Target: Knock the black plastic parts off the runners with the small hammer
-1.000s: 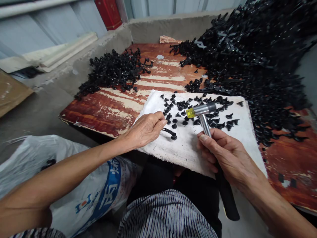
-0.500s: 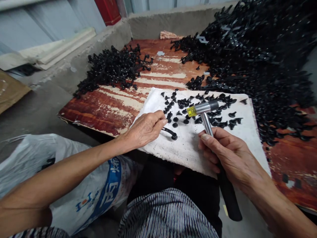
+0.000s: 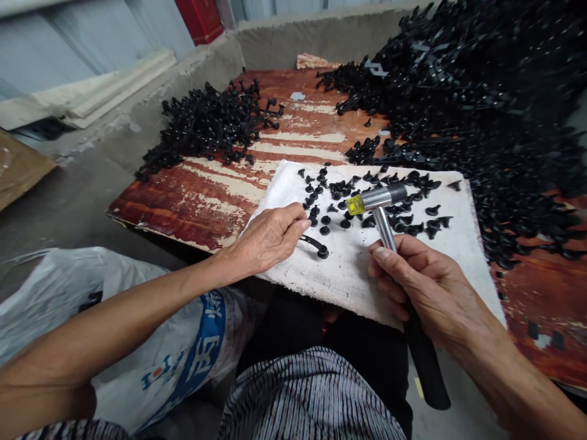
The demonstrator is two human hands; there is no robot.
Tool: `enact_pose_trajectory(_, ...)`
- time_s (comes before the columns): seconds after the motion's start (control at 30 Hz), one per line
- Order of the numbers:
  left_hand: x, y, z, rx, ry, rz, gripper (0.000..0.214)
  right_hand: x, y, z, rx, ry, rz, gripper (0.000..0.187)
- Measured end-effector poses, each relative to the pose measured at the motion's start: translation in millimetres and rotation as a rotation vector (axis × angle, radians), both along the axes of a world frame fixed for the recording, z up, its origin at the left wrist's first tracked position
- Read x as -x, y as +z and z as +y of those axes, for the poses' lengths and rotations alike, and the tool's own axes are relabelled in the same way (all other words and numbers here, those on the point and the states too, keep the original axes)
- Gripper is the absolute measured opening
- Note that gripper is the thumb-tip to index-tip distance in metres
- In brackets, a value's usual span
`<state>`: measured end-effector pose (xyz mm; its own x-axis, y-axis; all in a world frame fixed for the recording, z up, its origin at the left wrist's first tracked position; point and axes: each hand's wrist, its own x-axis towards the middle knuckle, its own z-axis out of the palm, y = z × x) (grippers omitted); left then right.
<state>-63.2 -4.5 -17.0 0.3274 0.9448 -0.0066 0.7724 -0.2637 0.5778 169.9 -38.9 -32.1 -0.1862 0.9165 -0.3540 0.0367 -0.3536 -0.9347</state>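
My left hand [image 3: 268, 238] rests on the white block [image 3: 348, 275] with its fingers pinched on the end of a curved black plastic strip [image 3: 314, 243]; the strip's round end lies flat on the block. My right hand [image 3: 422, 287] is wrapped round the handle of a small hammer [image 3: 376, 200] with a steel head and a yellow face. The hammer head hangs a little above the block, up and to the right of the strip. Several small black plugs [image 3: 367, 198] lie scattered on the block beyond the hammer.
The block lies on a worn red board [image 3: 202, 195]. A heap of black parts [image 3: 206, 125] sits at the board's back left, a far bigger heap [image 3: 481, 98] at the right. A white printed sack [image 3: 151, 360] is by my left arm. Grey concrete walls surround the board.
Almost nothing has changed: the hammer head has drifted slightly to the right, and the view has shifted a little. Both hands keep their grips.
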Motion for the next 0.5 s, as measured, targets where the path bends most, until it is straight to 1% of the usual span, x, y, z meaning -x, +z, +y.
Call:
enact_pose_trajectory(0.17, 0.3, 0.2, 0.1, -0.019, -0.006, 0.006, 0.021, 1.5, 3.3, 0.3, -0.005, -0.009, -0.014, 0.038)
enact_pose_trajectory(0.5, -0.6, -0.9, -0.4, -0.035, -0.008, 0.015, 0.021, 2.0, 0.7, 1.5, 0.015, -0.002, 0.013, 0.039)
